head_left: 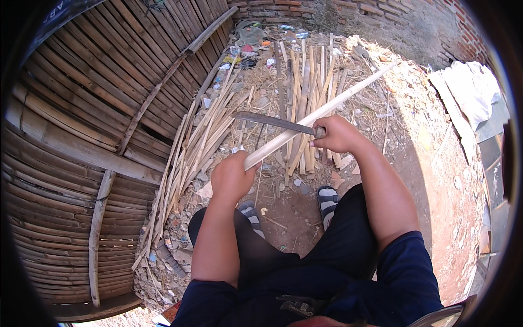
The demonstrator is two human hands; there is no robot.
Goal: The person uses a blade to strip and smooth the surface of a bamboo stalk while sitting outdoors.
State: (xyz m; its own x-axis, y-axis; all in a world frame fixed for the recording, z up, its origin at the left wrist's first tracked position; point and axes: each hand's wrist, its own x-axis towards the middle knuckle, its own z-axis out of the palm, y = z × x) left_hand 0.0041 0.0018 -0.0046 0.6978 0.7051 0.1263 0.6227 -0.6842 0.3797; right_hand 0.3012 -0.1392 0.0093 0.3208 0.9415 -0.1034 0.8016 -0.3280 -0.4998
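Closed round the near end of a long pale bamboo strip (348, 94) is my left hand (230, 175). The strip slants up and away to the right, its far end in the air. My right hand (336, 134) grips the handle of a machete (272, 120), whose dark blade points left. The blade crosses the strip a little beyond my left hand; whether its edge bites into the bamboo, I cannot tell. Below and beyond the strip lies a pile of split bamboo strips (305, 82) on the ground.
Along the left, more thin bamboo strips (182, 158) lie beside a slatted bamboo wall (98, 71). A brick wall (376, 16) closes the far side, with litter before it. White sacking (471, 90) rests at the right. My sandalled feet stand on rubble-strewn dirt.
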